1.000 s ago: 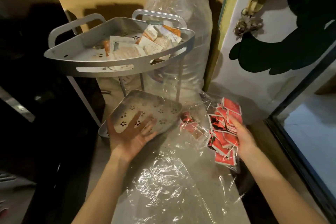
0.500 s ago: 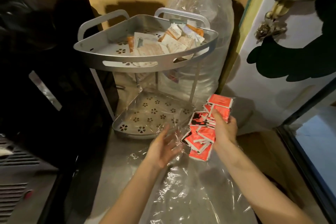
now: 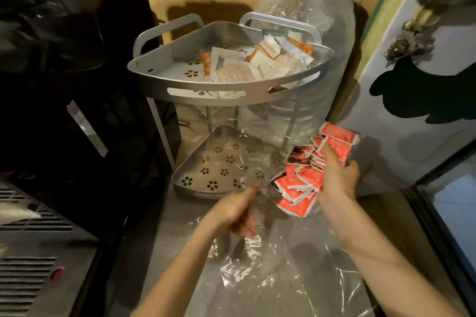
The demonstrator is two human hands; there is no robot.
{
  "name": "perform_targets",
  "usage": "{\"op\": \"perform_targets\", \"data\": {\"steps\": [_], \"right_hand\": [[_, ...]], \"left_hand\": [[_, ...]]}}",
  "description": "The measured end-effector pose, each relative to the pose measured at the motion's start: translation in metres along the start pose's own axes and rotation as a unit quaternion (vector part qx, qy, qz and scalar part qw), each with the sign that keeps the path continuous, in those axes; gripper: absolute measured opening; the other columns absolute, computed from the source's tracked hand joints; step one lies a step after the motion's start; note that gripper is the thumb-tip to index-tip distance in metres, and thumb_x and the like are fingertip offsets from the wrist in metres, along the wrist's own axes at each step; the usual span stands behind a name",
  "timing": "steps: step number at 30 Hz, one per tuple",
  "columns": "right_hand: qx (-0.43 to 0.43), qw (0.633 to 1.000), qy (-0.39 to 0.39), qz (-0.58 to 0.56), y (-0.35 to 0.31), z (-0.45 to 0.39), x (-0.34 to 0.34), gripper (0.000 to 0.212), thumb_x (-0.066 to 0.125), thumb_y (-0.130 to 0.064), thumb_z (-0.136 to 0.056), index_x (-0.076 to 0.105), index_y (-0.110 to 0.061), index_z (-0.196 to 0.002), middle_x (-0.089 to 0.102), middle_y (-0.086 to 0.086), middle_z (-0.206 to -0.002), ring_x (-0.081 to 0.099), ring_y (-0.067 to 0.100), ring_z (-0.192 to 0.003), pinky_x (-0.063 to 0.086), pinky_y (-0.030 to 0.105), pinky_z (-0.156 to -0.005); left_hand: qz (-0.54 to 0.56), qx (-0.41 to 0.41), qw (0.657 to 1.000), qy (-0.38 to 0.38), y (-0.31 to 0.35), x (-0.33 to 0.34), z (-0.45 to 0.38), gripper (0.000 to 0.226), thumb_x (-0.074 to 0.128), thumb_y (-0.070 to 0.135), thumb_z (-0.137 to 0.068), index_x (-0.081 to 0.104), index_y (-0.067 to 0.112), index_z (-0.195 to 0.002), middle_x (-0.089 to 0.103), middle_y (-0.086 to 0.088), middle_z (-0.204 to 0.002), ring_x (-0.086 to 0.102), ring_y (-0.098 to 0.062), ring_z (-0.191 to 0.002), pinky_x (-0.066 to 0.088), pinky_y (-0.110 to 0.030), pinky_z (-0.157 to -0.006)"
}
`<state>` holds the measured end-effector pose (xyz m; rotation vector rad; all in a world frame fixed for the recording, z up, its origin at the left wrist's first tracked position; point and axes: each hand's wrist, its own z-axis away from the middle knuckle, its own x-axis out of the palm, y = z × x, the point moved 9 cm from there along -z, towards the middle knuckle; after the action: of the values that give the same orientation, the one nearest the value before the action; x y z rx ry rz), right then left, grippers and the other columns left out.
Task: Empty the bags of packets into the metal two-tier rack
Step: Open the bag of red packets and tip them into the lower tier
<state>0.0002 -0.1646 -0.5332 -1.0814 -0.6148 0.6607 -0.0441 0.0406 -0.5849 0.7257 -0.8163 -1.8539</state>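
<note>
The metal two-tier rack (image 3: 159,86) stands on the counter against the back wall. Its top tier holds a heap of white and orange packets (image 3: 252,65). The perforated bottom tier (image 3: 221,162) has no packets in it; clear film hangs over its front right part. My right hand (image 3: 337,175) grips a bundle of red packets (image 3: 301,183) inside a clear plastic bag, just right of the bottom tier. My left hand (image 3: 237,210) pinches the open edge of that clear plastic bag (image 3: 260,183) in front of the tier.
A large clear water bottle with a green cap (image 3: 309,20) stands behind the rack on the right. A dark appliance (image 3: 64,110) fills the left side. More clear plastic (image 3: 257,270) lies on the counter in front. A glass-fronted door (image 3: 453,208) is at right.
My left hand left the bottom tier, came back to the bag and closed on its edge. My right hand carried the red packets closer to the rack.
</note>
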Motion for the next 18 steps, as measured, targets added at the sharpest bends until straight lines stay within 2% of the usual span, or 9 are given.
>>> {"op": "perform_targets", "data": {"steps": [2, 4, 5, 7, 9, 10, 12, 15, 18], "right_hand": [[-0.003, 1.0, -0.012, 0.016, -0.006, 0.001, 0.0, 0.045, 0.068, -0.029, -0.082, 0.047, -0.01, -0.117, 0.064, 0.013, -0.111, 0.065, 0.032, -0.091, 0.052, 0.05, -0.086], [-0.006, 0.999, -0.026, 0.032, -0.008, 0.003, 0.002, 0.046, 0.068, -0.03, -0.082, 0.047, -0.012, -0.119, 0.064, 0.011, -0.111, 0.065, 0.03, -0.094, 0.051, 0.05, -0.088], [-0.009, 0.999, -0.035, 0.039, -0.008, 0.004, 0.004, 0.045, 0.067, -0.031, -0.082, 0.048, -0.014, -0.119, 0.064, 0.01, -0.111, 0.065, 0.03, -0.095, 0.051, 0.05, -0.09], [-0.011, 0.997, -0.051, 0.052, -0.005, 0.008, 0.008, 0.043, 0.067, -0.033, -0.082, 0.048, -0.016, -0.117, 0.065, 0.009, -0.108, 0.065, 0.03, -0.093, 0.051, 0.051, -0.089], [-0.004, 0.996, -0.065, 0.057, -0.002, 0.011, 0.012, 0.044, 0.067, -0.035, -0.082, 0.048, -0.017, -0.116, 0.066, 0.008, -0.106, 0.066, 0.03, -0.09, 0.051, 0.052, -0.087], [-0.001, 0.996, -0.07, 0.058, -0.001, 0.012, 0.015, 0.044, 0.068, -0.035, -0.081, 0.048, -0.016, -0.116, 0.066, 0.009, -0.105, 0.066, 0.03, -0.089, 0.052, 0.051, -0.087], [-0.006, 0.995, -0.079, 0.059, -0.002, 0.014, 0.021, 0.045, 0.069, -0.035, -0.08, 0.048, -0.015, -0.114, 0.066, 0.01, -0.103, 0.067, 0.03, -0.088, 0.053, 0.05, -0.085], [-0.029, 0.991, -0.096, 0.087, -0.004, 0.015, 0.036, 0.042, 0.07, -0.037, -0.077, 0.05, -0.018, -0.109, 0.067, 0.009, -0.101, 0.067, 0.03, -0.089, 0.052, 0.051, -0.087], [-0.073, 0.981, -0.132, 0.123, -0.009, 0.016, 0.057, 0.023, 0.068, -0.031, -0.08, 0.052, -0.024, -0.095, 0.067, 0.003, -0.092, 0.066, 0.028, -0.09, 0.051, 0.047, -0.088]], "left_hand": [[-0.087, 0.113, 0.972, 0.185, 0.031, -0.042, 0.014, 0.046, 0.048, 0.046, -0.088, 0.053, 0.016, -0.054, 0.054, 0.002, -0.048, 0.052, -0.01, -0.044, 0.041, -0.022, -0.052], [-0.107, 0.251, 0.899, 0.341, 0.063, -0.074, 0.037, 0.021, 0.06, 0.031, -0.085, 0.053, 0.017, -0.071, 0.054, 0.0, -0.065, 0.051, -0.012, -0.06, 0.038, -0.021, -0.057], [-0.109, 0.305, 0.869, 0.373, 0.074, -0.082, 0.043, 0.012, 0.062, 0.028, -0.084, 0.056, 0.017, -0.085, 0.057, -0.001, -0.082, 0.053, -0.013, -0.075, 0.042, -0.022, -0.066], [-0.147, 0.352, 0.854, 0.355, 0.086, -0.084, 0.027, 0.036, 0.055, 0.035, -0.088, 0.052, 0.02, -0.121, 0.048, -0.003, -0.127, 0.042, -0.01, -0.117, 0.035, -0.029, -0.101], [-0.217, 0.327, 0.867, 0.307, 0.083, -0.079, -0.01, 0.06, 0.032, 0.058, -0.086, 0.032, 0.031, -0.139, 0.018, 0.003, -0.154, 0.011, -0.012, -0.141, 0.007, -0.034, -0.115], [-0.242, 0.305, 0.875, 0.289, 0.079, -0.076, -0.027, 0.069, 0.019, 0.065, -0.082, 0.024, 0.032, -0.142, 0.01, 0.003, -0.156, 0.002, -0.015, -0.144, 0.0, -0.035, -0.115], [-0.258, 0.271, 0.895, 0.243, 0.067, -0.066, -0.052, 0.069, 0.011, 0.066, -0.086, 0.018, 0.029, -0.144, 0.01, 0.002, -0.157, 0.003, -0.016, -0.144, 0.0, -0.034, -0.115], [-0.119, 0.229, 0.951, 0.17, 0.049, -0.051, -0.062, 0.052, 0.026, 0.048, -0.095, 0.027, 0.026, -0.142, 0.026, 0.002, -0.152, 0.022, -0.017, -0.141, 0.014, -0.035, -0.113], [-0.119, 0.177, 0.959, 0.187, 0.033, -0.057, -0.065, 0.057, 0.032, 0.052, -0.093, 0.031, 0.021, -0.141, 0.034, -0.001, -0.149, 0.033, -0.022, -0.136, 0.023, -0.037, -0.111]]}}
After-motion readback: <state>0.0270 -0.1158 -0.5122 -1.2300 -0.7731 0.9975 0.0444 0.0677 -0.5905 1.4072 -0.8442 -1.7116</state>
